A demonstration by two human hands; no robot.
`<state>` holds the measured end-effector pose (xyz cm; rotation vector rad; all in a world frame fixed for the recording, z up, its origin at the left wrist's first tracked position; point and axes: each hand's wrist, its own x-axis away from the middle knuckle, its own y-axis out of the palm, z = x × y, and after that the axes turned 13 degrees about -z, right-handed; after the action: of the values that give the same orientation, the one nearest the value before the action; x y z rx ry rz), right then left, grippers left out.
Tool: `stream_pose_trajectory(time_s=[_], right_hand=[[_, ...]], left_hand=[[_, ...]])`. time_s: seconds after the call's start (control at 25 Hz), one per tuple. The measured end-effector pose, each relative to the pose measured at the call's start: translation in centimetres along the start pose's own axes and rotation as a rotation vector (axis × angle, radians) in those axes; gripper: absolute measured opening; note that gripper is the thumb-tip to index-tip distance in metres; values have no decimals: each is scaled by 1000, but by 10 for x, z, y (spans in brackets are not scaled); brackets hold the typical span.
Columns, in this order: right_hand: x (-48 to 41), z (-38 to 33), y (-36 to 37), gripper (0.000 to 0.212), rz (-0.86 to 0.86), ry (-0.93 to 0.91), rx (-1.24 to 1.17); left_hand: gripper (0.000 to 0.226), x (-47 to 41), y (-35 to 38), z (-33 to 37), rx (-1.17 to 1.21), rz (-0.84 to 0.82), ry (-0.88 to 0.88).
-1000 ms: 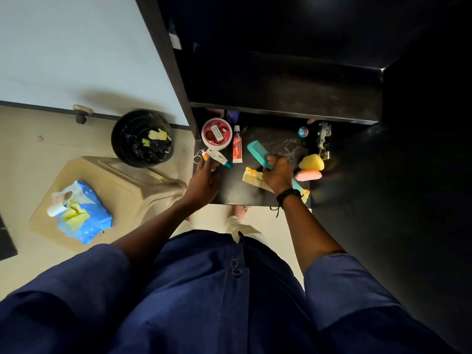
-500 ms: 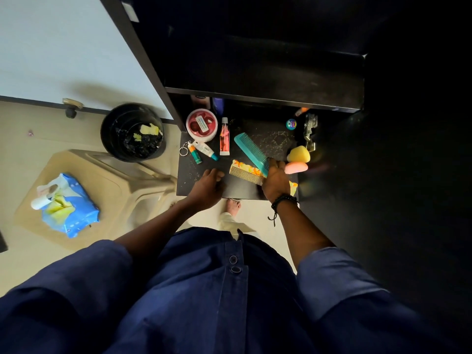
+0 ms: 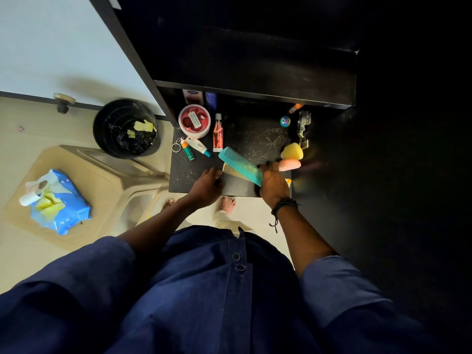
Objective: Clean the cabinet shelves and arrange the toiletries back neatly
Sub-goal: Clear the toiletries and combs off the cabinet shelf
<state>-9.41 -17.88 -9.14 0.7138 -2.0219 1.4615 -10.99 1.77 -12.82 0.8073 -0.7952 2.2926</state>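
Note:
A black cabinet shelf [image 3: 255,134], speckled with dust, holds the toiletries. My right hand [image 3: 273,183] grips the near end of a teal comb [image 3: 240,164], which lies across a yellow comb [image 3: 231,170]. My left hand [image 3: 207,186] rests on the shelf's front part, fingertips at the yellow comb's left end. At the left stand a red jar [image 3: 194,121], a red tube [image 3: 217,134] and two small tubes [image 3: 198,145]. A yellow sponge [image 3: 292,151] and a pink sponge [image 3: 290,164] sit at the right.
An upper black shelf [image 3: 255,70] overhangs the back. A small round tin [image 3: 285,121] and a metal clip [image 3: 303,129] lie at the right rear. On the floor to the left are a black bin [image 3: 125,129] and a beige stool [image 3: 102,180] carrying a blue wipes pack [image 3: 60,205].
My left hand let go of a small tube and drew back to the shelf's front. My right hand brought the teal comb down over the yellow comb.

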Motion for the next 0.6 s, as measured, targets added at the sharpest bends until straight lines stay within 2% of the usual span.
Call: stream_pose_trajectory(time_s=[0.12, 0.32, 0.44, 0.52, 0.6], right_hand=[[-1, 4, 0, 57, -3, -21, 5], [-10, 7, 1, 57, -110, 19, 25], [-13, 3, -1, 44, -151, -16, 67], [-12, -6, -2, 36, -146, -67, 65], [-11, -21, -3, 32, -124, -124, 42]], left_hand=[[30, 0, 2, 0, -2, -1, 7], [33, 7, -2, -6, 20, -1, -12], [32, 12, -8, -8, 65, -5, -29], [30, 19, -16, -5, 209, 21, -49], [32, 27, -25, -2, 469, 44, -43]])
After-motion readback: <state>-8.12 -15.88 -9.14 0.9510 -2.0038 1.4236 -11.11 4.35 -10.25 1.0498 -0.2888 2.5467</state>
